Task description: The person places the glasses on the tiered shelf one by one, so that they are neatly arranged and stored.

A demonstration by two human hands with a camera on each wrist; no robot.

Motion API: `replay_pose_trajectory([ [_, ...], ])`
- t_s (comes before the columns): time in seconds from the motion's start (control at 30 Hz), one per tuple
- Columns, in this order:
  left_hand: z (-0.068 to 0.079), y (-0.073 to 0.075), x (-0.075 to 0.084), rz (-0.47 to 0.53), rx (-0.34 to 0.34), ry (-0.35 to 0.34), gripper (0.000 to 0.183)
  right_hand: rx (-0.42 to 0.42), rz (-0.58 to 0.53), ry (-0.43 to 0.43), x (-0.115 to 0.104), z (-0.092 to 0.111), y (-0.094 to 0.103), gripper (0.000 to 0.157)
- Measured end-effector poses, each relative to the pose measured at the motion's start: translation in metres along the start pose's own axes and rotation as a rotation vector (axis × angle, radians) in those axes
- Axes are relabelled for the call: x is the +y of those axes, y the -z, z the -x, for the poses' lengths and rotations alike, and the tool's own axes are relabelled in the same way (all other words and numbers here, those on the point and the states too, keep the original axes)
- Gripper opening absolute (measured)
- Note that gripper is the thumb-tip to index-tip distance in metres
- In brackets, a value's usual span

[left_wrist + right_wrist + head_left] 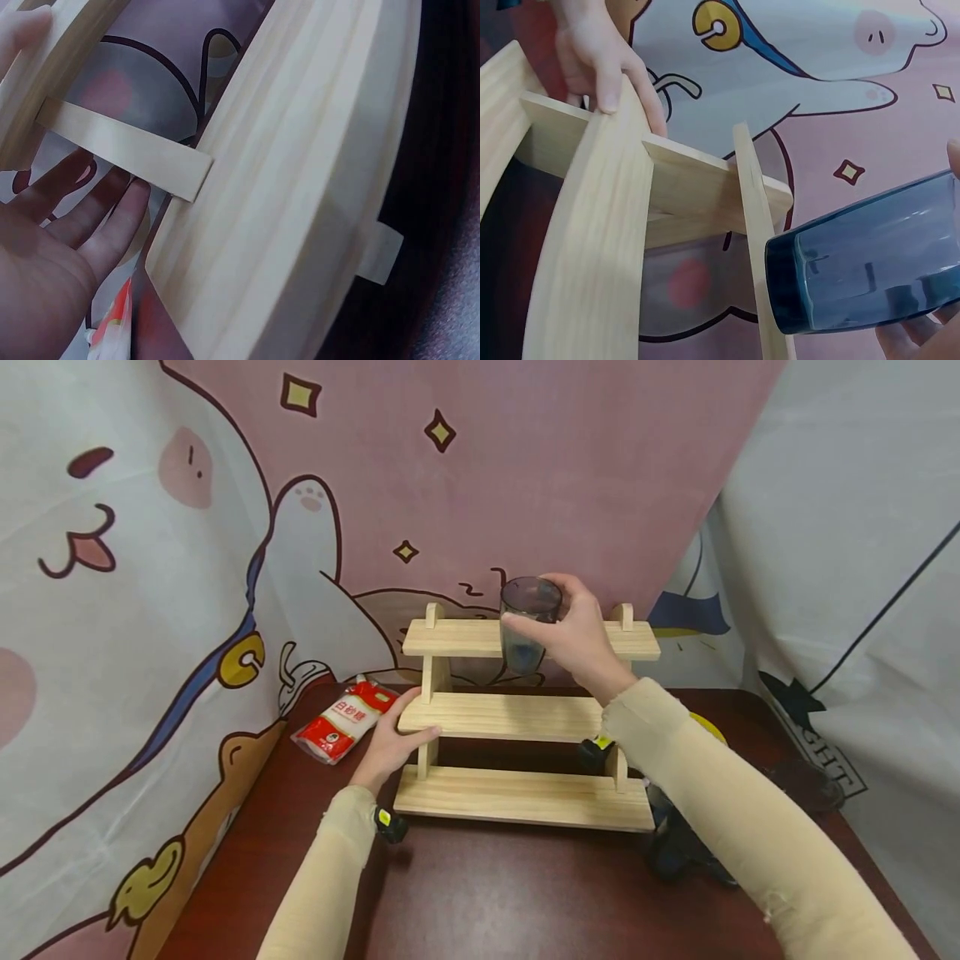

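Observation:
A three-tier wooden display shelf (517, 717) stands on the dark red table. My left hand (390, 739) holds the left end of its middle board, the thumb over the board and the other fingers beneath, near the side support, in the left wrist view. My right hand (583, 631) grips a clear blue-grey drinking glass (522, 647) around its side, thumb in front. The glass (862, 259) is held mouth up in front of the top board in the head view; whether its base touches the board I cannot tell.
A red and white bag of white sugar (345, 720) lies left of the shelf. Dark objects (678, 843) and a yellow rounded edge (707, 727) are partly hidden by the right sleeve. A cartoon-printed cloth (525, 468) hangs behind the table (480, 893).

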State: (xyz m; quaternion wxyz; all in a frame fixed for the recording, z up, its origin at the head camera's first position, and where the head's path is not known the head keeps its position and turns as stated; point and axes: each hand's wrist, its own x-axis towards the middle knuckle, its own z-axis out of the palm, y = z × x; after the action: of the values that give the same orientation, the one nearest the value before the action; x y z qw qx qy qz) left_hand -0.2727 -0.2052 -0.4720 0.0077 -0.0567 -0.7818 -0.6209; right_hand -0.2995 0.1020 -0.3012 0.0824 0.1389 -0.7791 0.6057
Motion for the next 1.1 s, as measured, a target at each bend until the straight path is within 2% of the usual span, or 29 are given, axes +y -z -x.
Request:
replay_pose_trajectory([
  [0.17,-0.012,0.002,-0.025,0.004,0.014,-0.014,0.087,0.007,-0.005,0.015,0.0,-0.011,-0.011,0.082],
  [0.23,-0.013,0.002,-0.03,0.009,0.021,-0.023,0.087,0.013,-0.002,0.012,0.0,-0.013,-0.014,0.082],
  [0.6,-0.009,0.001,-0.033,0.002,0.046,-0.063,0.082,0.023,0.062,-0.035,0.004,-0.023,-0.02,0.084],
  [0.87,-0.009,0.0,-0.034,0.017,0.046,-0.073,0.081,0.052,0.059,-0.053,0.008,-0.03,-0.028,0.091],
  [1.1,-0.011,-0.002,-0.036,0.023,0.041,-0.061,0.081,0.048,0.037,-0.064,0.008,-0.038,-0.033,0.088],
])
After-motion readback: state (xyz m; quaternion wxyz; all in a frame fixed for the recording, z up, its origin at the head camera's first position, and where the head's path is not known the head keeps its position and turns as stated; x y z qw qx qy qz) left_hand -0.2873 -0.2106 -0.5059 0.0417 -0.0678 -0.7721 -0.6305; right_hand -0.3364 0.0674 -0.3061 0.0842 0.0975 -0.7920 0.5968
